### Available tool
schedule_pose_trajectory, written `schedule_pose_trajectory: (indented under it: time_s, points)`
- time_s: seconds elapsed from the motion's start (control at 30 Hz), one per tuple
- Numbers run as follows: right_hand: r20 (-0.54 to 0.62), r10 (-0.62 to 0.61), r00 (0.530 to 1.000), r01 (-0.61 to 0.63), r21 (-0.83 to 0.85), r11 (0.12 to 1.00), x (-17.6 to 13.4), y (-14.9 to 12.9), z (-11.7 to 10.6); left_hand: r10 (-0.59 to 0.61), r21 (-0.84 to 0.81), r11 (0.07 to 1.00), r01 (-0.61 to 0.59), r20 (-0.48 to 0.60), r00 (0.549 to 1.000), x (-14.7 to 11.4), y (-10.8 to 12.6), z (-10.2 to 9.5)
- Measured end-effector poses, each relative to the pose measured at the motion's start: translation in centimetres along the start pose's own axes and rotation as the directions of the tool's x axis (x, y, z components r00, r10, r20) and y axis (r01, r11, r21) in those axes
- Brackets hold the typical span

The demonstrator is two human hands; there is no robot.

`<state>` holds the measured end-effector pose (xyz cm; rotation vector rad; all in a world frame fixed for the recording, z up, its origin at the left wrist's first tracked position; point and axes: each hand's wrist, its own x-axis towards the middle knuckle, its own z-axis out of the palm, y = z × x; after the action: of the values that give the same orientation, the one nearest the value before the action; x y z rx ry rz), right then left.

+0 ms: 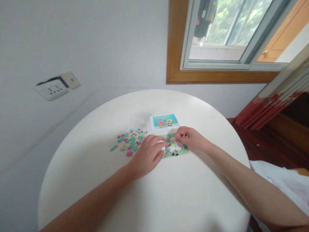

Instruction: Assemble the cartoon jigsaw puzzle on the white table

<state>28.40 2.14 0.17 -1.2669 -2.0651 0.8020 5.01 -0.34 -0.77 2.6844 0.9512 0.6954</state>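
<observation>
A partly assembled jigsaw puzzle (175, 153) with cartoon figures on a green ground lies flat on the white table, with a pale gap in its middle. My left hand (149, 154) rests palm down over its left side, fingers stretched out and slightly apart. From the right, my right hand (189, 138) reaches to the puzzle's upper part, thumb and fingers pinched together. Whatever sits in that pinch is too small to make out. Loose jigsaw pieces (131, 140), teal, pink and yellow, are scattered left of my left hand.
Just behind the puzzle lies a picture card or box (165, 121) with cartoon figures on blue. The round white table (96, 180) stands near a wall with a socket (52, 89). A window (222, 35) and a red and white curtain (270, 100) are at the right.
</observation>
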Motion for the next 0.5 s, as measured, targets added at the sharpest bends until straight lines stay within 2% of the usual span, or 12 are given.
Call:
schedule_pose_trajectory:
  time_s: [0.13,0.23,0.5]
  points:
    - [-0.025,-0.059,0.998,0.061,0.089,0.994,-0.3,-1.5,0.9,-0.045,-0.071,0.997,0.042,-0.038,0.998,0.3,0.3,0.3]
    - [-0.041,-0.059,0.997,0.064,0.137,0.988,-0.4,-2.3,1.6,-0.080,-0.130,0.989,0.068,-0.089,0.993,0.4,0.3,0.6]
    - [-0.029,-0.089,0.996,0.092,0.164,0.982,-0.3,-1.9,1.4,-0.125,-0.199,0.976,0.090,-0.170,0.977,0.6,-0.1,0.3]
